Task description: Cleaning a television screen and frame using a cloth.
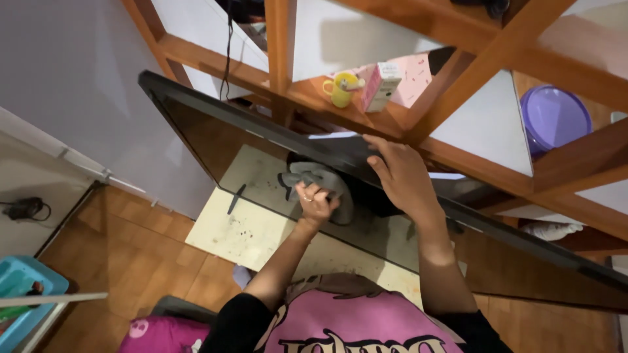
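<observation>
Two hands work at the flat black screen [261, 150]; the left hand's [316, 201] fingers are curled tight around a bunched grey cloth [320, 178], pressing it flat against the glass near the screen's middle; the right hand [400, 175] lies with fingers spread and draped over the screen's upper edge, seemingly to brace the tilted panel; behind that edge, wooden shelving [451, 23] holds a yellow mug [340, 91] and a pink carton [381, 84]; below the screen lies a pale board [242, 229].

Glossy glass screen [261, 157], soft grey cloth [320, 178], wooden shelves [458, 26].
</observation>
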